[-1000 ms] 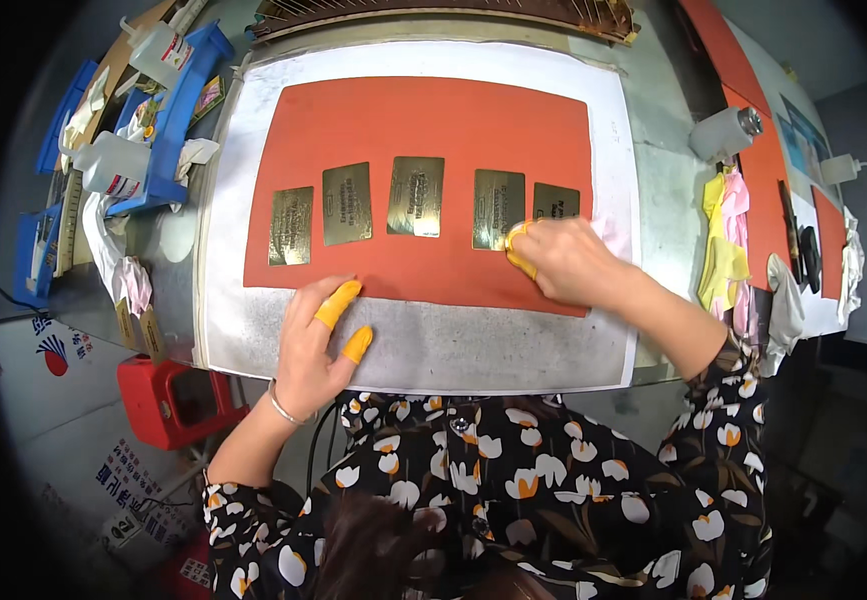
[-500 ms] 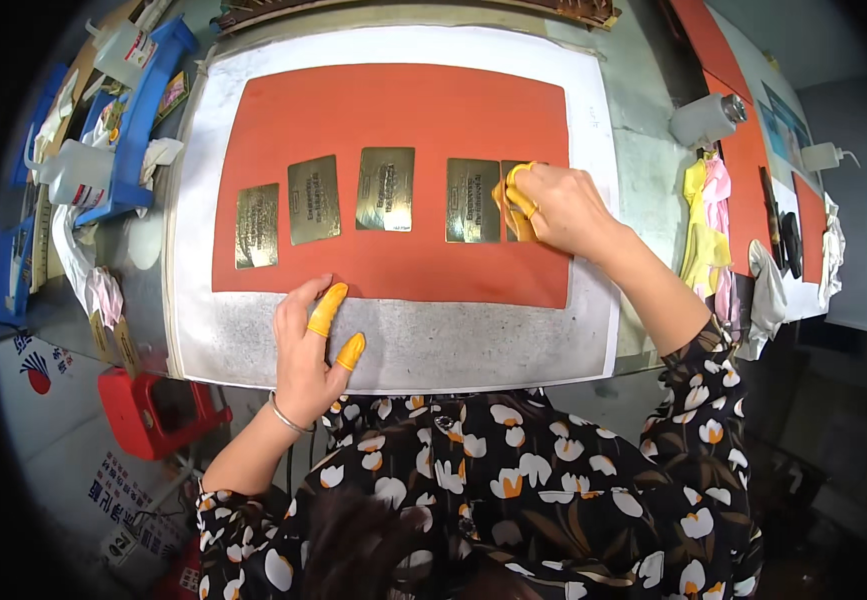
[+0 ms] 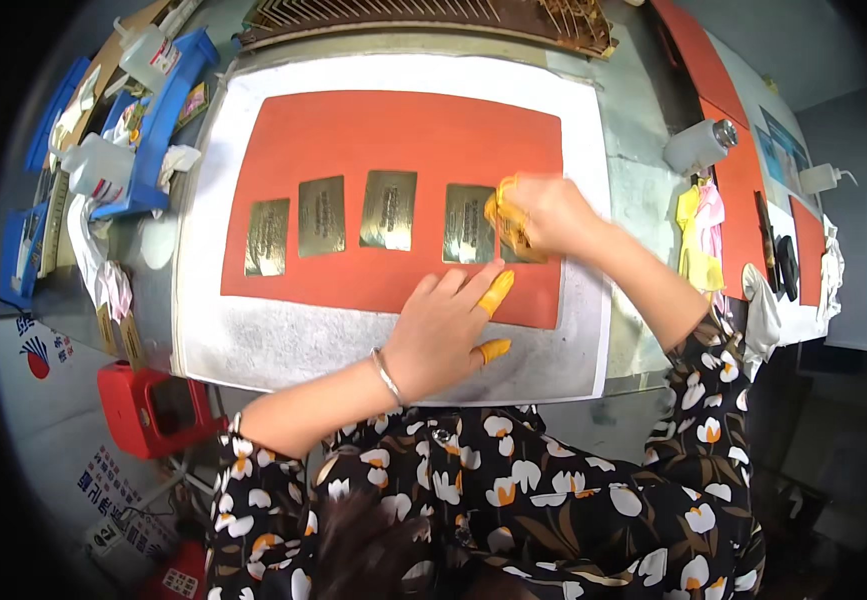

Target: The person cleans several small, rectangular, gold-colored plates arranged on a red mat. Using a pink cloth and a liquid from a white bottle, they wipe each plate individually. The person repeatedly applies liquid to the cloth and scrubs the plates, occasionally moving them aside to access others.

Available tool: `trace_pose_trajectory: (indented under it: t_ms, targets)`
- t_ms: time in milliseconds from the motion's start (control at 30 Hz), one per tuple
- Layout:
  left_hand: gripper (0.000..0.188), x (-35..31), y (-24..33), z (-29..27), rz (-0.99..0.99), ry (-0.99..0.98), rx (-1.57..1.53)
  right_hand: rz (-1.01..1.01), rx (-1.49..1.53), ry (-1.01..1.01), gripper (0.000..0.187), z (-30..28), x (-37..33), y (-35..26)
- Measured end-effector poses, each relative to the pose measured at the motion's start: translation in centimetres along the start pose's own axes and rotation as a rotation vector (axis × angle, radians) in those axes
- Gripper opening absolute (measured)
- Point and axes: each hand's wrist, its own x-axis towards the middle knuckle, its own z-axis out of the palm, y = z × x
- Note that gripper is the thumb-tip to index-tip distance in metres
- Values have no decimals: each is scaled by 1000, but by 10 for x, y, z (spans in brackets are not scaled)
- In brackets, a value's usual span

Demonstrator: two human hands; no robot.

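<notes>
Blur veils right hand (image 3: 545,214), grip unclear, rightmost plate (image 3: 523,256) half-hidden; left hand (image 3: 441,328) spread.

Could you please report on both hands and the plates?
Right hand at rightmost plate, partly hiding it. Left hand across near edge of red mat.

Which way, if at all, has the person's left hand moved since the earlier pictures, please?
Yes: the left hand has moved right along the near edge of the red-orange mat, from left of the mat's middle to right of it.
</notes>
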Motion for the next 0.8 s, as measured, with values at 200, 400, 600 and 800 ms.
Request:
trace_pose_trajectory:
  t_ms: [200,400,600,800]
  targets:
    - [59,0,3,6,7,6,77,-19,17,-70,6,8,-15,-12]
    - [59,2,7,2,-24,-89,131,20,0,-7,9,0,-9,11]
    - [61,2,8,5,4,-18,105,111,-123,31,15,-2,-19,15]
    - [58,5,2,6,39,18,84,-60,-33,1,11,3,-44,4]
